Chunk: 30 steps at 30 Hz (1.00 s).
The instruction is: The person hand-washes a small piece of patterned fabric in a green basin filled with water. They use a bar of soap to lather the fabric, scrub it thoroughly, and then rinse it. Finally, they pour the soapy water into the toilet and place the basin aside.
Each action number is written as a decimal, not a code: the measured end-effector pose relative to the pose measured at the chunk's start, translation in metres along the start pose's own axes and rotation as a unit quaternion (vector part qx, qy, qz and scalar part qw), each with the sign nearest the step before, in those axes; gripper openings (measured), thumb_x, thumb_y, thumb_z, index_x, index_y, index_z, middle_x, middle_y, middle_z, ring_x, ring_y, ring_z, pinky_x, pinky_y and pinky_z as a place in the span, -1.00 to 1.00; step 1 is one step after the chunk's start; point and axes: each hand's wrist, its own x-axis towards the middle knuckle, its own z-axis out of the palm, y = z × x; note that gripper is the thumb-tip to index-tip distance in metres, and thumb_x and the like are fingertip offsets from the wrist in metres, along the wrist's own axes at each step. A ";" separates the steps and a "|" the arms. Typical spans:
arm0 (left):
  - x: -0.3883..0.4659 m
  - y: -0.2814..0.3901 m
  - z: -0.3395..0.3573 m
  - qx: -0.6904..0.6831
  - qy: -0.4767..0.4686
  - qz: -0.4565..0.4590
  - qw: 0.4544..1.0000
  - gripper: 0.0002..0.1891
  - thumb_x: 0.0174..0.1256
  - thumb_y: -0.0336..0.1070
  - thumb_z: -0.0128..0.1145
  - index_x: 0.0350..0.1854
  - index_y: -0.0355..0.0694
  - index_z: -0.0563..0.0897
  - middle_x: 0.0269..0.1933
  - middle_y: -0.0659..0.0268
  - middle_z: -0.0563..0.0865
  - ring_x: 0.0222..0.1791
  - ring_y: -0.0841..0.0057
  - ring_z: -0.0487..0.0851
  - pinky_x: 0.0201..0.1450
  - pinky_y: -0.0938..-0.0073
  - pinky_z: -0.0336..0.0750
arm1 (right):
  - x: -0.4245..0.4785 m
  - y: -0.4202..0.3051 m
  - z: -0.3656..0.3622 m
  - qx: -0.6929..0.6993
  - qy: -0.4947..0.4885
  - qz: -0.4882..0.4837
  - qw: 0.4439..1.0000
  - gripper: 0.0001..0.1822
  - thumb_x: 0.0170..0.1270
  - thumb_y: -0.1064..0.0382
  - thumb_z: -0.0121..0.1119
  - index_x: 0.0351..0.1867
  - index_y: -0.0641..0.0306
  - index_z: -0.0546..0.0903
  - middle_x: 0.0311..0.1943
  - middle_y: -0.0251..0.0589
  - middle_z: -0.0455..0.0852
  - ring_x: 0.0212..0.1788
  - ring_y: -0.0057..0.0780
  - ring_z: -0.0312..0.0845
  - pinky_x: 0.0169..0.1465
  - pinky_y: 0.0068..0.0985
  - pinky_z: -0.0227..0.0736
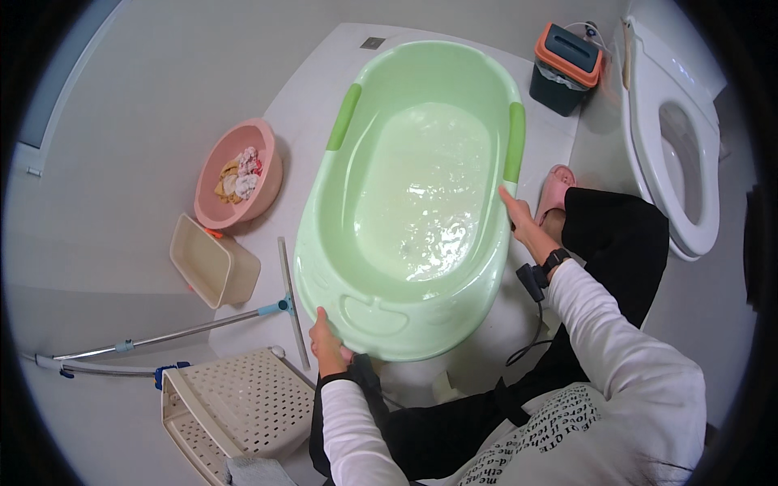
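A pale green plastic baby bathtub [377, 304] lies before me, with a shallow layer of water [425, 200] over its bottom. Bright green grips [515, 143] line both long sides. My left hand [328, 346] grasps the near left rim, thumb on top and fingers hidden beneath. Further along the right rim, just below the green grip, my right hand [523, 219] holds on the same way. A black device is strapped on my right wrist, with a dark handheld piece [532, 280] and a cable beside it.
At left stand a pink basin [206, 200] holding cloth items, a beige bin [243, 273], a floor squeegee [285, 305] and a perforated beige hamper [255, 395]. A toilet [644, 140] and a lidded trash bin [559, 85] are on the right. A floor drain [372, 43] lies beyond the tub.
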 end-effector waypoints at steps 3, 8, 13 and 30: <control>-0.020 0.022 0.024 -0.073 -0.089 -0.022 0.993 -0.43 0.12 -0.13 0.26 0.01 -0.55 0.44 -0.04 -0.03 0.57 -0.19 0.17 0.60 -0.14 0.19 0.50 | 0.031 -0.002 -0.012 -0.059 0.001 -0.065 0.996 -0.35 0.08 -0.08 0.25 -0.04 0.54 0.49 -0.17 -0.01 0.62 -0.23 -0.31 0.60 -0.14 -0.43 0.47; -0.039 0.088 0.022 -0.133 -0.068 -0.003 0.989 -0.55 0.07 -0.50 0.17 0.02 -0.60 0.39 -0.03 -0.07 0.55 -0.15 0.11 0.61 -0.11 0.10 0.55 | 0.060 -0.045 0.065 -0.128 -0.019 -0.155 0.979 -0.33 0.03 -0.13 0.29 -0.13 0.56 0.49 -0.22 0.05 0.62 -0.15 -0.27 0.56 -0.11 -0.36 0.45; -0.053 0.098 0.086 -0.256 -0.061 -0.002 0.965 -0.55 0.08 -0.53 0.12 0.02 -0.65 0.36 0.00 -0.10 0.52 -0.14 0.09 0.60 -0.09 0.05 0.56 | 0.108 -0.104 0.105 -0.190 0.026 -0.221 0.956 -0.22 0.09 -0.29 0.12 -0.15 0.61 0.49 -0.21 0.18 0.60 -0.11 -0.11 0.55 -0.06 -0.29 0.42; -0.050 0.211 0.254 -0.397 -0.278 -0.048 0.873 -0.52 0.27 -0.30 0.00 0.24 -0.26 0.28 0.22 0.10 0.37 0.17 0.13 0.40 0.16 -0.07 0.38 | 0.090 -0.284 0.115 -0.365 -0.134 -0.245 0.888 -0.87 0.06 0.33 0.02 -0.48 0.30 0.57 -0.64 -0.26 0.62 -0.63 -0.61 0.45 -0.69 -0.65 0.07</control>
